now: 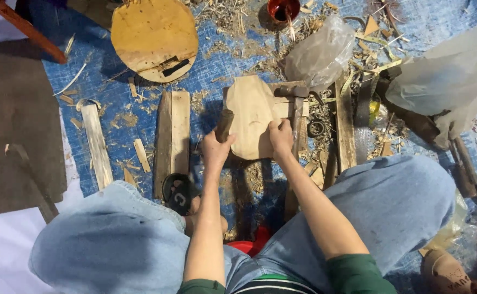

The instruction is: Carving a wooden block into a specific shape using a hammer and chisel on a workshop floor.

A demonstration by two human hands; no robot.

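The flat pale wooden blank (pixel 252 117) lay between both hands, long axis running away from the person, the right hand (pixel 281 137) pressed flat on its near edge, the left hand (pixel 215 149) closed around a short wooden handle (pixel 225 124) at its left side.

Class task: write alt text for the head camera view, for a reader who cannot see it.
Seen from above, a seated person in jeans steadies a flat, pale wooden piece with the right hand, while the left hand grips a short wooden handle at its edge. Planks, shavings, a round wooden board and plastic bags lie on the blue tarp.
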